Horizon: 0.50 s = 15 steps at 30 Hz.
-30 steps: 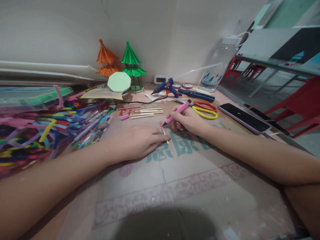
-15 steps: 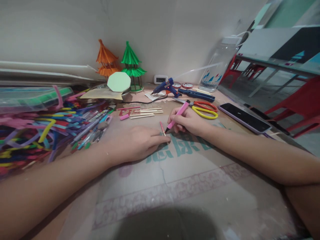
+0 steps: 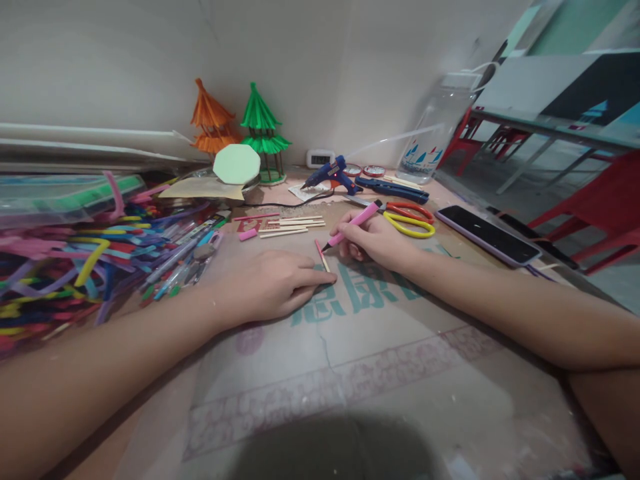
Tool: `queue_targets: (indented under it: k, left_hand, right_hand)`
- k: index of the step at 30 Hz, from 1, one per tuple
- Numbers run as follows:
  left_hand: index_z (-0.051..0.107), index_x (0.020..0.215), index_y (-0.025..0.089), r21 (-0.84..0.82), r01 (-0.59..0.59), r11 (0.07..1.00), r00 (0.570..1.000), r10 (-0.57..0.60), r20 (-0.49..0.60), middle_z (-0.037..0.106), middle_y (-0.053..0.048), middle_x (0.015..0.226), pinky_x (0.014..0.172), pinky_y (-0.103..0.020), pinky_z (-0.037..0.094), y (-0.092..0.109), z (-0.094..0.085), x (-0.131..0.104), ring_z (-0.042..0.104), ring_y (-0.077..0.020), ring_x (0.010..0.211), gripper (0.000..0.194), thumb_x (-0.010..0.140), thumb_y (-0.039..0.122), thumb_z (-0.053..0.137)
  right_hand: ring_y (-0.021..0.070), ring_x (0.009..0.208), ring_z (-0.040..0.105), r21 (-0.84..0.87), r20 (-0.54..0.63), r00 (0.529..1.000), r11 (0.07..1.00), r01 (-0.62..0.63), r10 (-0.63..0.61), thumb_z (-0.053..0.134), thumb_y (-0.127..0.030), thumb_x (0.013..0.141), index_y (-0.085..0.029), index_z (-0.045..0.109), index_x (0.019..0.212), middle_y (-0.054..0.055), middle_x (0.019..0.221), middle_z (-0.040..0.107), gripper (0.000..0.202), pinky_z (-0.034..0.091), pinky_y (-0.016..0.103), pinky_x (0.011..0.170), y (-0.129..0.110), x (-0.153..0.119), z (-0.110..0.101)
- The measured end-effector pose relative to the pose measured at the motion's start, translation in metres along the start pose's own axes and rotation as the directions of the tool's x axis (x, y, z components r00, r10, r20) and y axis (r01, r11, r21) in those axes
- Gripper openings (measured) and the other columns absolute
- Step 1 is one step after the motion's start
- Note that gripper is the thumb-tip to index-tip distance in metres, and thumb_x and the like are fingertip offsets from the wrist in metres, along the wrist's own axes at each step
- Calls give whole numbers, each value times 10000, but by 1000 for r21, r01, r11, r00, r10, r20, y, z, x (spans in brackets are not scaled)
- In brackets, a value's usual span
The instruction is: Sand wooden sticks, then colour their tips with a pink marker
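My right hand (image 3: 367,233) is closed around a pink marker (image 3: 356,223), its dark tip against a thin wooden stick (image 3: 321,254). The stick's far part is pink and its near part pale wood. My left hand (image 3: 277,280) lies low on the table, its outstretched index finger holding the stick's near end against the surface; the thumb is hard to make out. Beyond my left hand lie a pink marker cap (image 3: 247,235) and several plain wooden sticks (image 3: 293,225). One fully pink stick (image 3: 256,217) rests beside them.
Coloured pipe cleaners (image 3: 75,260) and pens crowd the left. Behind stand an orange model pavilion (image 3: 213,117), a green one (image 3: 264,120) and a glue gun (image 3: 327,175). Scissors (image 3: 410,219), a blue utility knife (image 3: 393,189), a phone (image 3: 487,235) and a water bottle (image 3: 433,130) lie or stand rightward.
The marker tip has moved up and left along the stick, towards its pink far part, and the marker leans lower. My left hand and the stick have shifted slightly left.
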<state>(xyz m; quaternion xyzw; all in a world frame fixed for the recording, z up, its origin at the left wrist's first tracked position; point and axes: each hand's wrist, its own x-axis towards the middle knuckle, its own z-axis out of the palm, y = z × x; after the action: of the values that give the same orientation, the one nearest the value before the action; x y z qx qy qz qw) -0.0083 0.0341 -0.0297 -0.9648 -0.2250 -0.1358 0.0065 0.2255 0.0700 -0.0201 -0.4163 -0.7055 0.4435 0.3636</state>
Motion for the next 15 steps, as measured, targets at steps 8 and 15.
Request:
queue_targets:
  k: [8,15]
  left_hand:
    - [715,1283,262,-3,20,1000,1000,-20,-7,765,-43,956,721,-284,476,-1,1,0,689,-185,839,380,1024,230,439]
    - [707,1297,270,9,27,1000,1000,-27,7,746,-40,910,690,-288,450,-2,2,1,671,-186,802,382,1026,240,439]
  right_hand:
    - [67,406,452,-25,20,1000,1000,-13,14,527,-218,980,-159,608,839,5,568,640,173,357,154,382,-2,1,0]
    - [65,376,452,-4,69,997,999,-40,40,547,-203,899,-150,616,778,3,516,627,149,328,144,356,-3,-1,-1]
